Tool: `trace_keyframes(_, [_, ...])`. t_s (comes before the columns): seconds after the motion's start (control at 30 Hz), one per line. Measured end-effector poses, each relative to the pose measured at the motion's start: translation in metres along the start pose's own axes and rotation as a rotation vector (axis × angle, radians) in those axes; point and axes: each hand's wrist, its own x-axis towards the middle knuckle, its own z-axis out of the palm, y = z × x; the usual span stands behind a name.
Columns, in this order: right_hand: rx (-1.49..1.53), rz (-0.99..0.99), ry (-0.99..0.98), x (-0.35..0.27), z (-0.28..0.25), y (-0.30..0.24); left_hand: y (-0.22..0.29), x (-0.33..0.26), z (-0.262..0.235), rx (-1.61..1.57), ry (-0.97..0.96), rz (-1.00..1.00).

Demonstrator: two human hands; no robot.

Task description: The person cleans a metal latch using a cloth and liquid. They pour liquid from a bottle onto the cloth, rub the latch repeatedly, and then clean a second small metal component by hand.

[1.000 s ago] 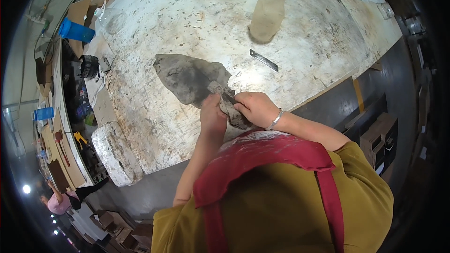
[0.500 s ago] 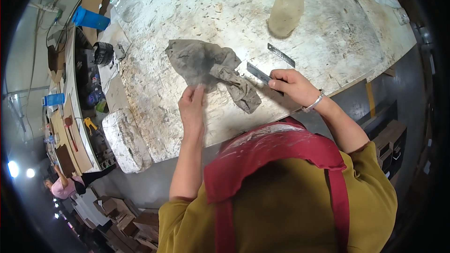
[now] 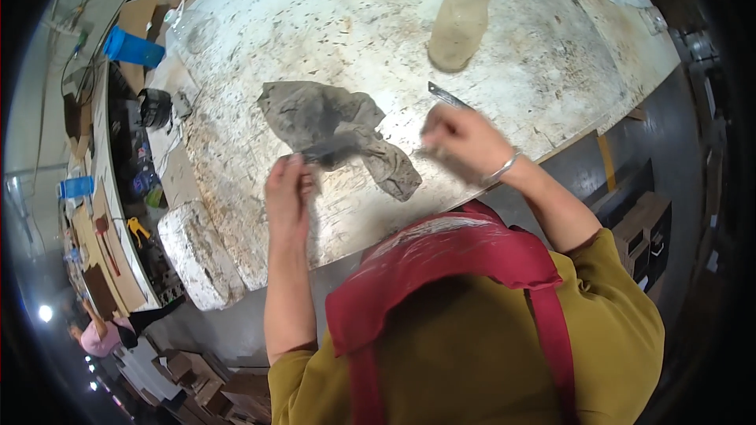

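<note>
My left hand point(image 3: 288, 193) is closed on the end of a dark, flat metal strip point(image 3: 337, 147), blurred, which reaches right across a crumpled grey-brown rag point(image 3: 303, 116). The rag lies on the worn, stained white tabletop point(image 3: 543, 102). To the right, my right hand point(image 3: 466, 142) is smeared by motion, its fingers bent above the table; whether anything is in them does not show. Just beyond its fingers lies a second dark, narrow metal strip point(image 3: 447, 95), partly hidden by the hand.
A capped jar of cloudy liquid point(image 3: 458, 31) stands beyond my right hand. On the left are a white, stained block point(image 3: 201, 256), a black tape roll point(image 3: 155, 108), a clear bottle point(image 3: 193, 27) and a blue cup point(image 3: 134, 47). A person in pink point(image 3: 102, 336) is far off.
The metal strip has passed from my right hand to my left, now lying over the rag. My right hand has come away without that strip. The whole view has shifted slightly.
</note>
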Motion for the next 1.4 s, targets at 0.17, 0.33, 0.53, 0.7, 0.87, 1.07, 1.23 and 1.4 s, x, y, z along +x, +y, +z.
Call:
trace_keyframes(0.17, [0.325,-0.116,0.647,0.016,-0.066,0.065,-0.017,0.011,-0.016,-0.253,-0.105,-0.102])
trace_keyframes(0.33, [0.121,-0.172,0.642,0.039,-0.059,0.065,-0.028,0.034,0.002,-0.494,0.012,-0.093])
trace_keyframes(0.53, [0.291,-0.322,0.585,0.089,-0.056,0.036,-0.022,0.042,0.002,-0.449,0.134,-0.09])
trace_keyframes(0.7, [0.315,-0.345,0.572,0.111,-0.06,0.042,-0.024,0.049,-0.008,-0.386,0.163,-0.011])
trace_keyframes(0.87, [0.346,-0.4,0.534,0.116,-0.062,0.033,-0.02,0.066,-0.018,-0.037,0.308,0.173])
trace_keyframes(1.07, [0.149,-0.348,0.469,0.122,-0.062,0.009,-0.019,0.076,-0.014,0.118,0.146,0.096])
trace_keyframes(1.23, [-0.053,-0.274,0.414,0.126,-0.065,0.012,-0.01,0.036,0.01,0.037,0.125,-0.031])
trace_keyframes(1.4, [-0.607,-0.479,0.255,0.119,-0.045,-0.036,-0.018,0.063,-0.007,0.134,0.325,0.232])
